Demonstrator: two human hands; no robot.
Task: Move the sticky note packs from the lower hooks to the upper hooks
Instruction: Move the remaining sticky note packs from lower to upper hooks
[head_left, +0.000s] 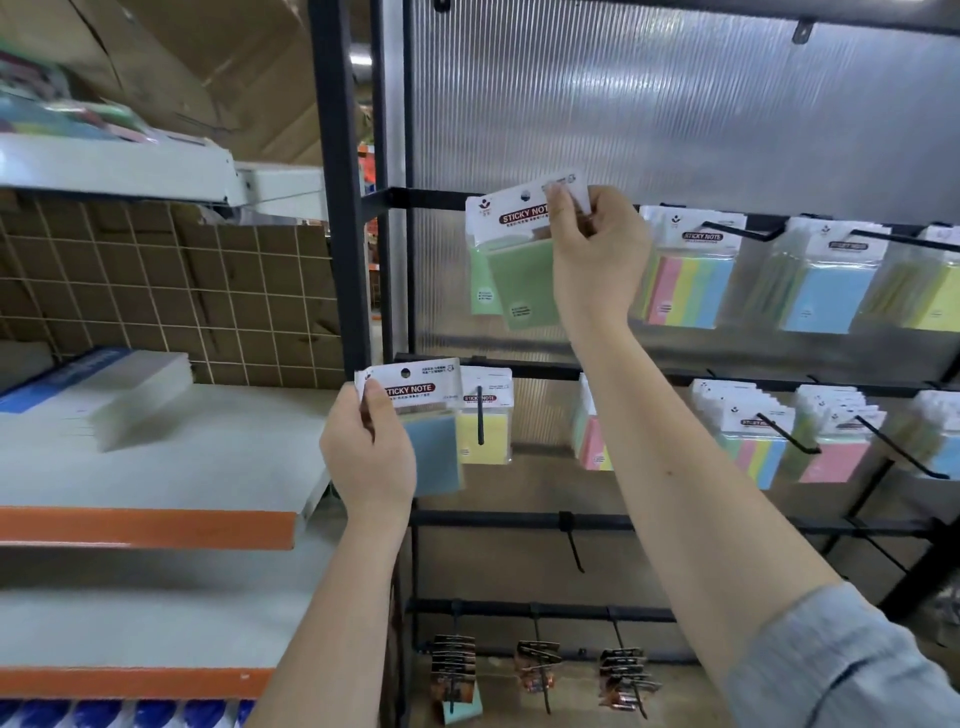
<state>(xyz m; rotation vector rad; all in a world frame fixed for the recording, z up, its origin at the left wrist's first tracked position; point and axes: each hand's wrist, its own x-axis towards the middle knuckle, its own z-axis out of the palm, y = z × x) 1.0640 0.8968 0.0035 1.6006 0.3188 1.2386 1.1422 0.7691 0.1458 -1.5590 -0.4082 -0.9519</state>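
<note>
My right hand pinches the white header of a green sticky note pack and holds it up at the upper rail, at its left end. Lower down, my left hand grips a blue sticky note pack by its header, just left of the lower rail's hooks. A yellow pack hangs on the lower hook next to it. More packs hang on upper hooks to the right and on lower hooks.
A black frame post stands left of the packs, backed by a ribbed translucent panel. White shelves with orange edges lie to the left, with a paper ream on one. Dark small packs hang on bottom hooks.
</note>
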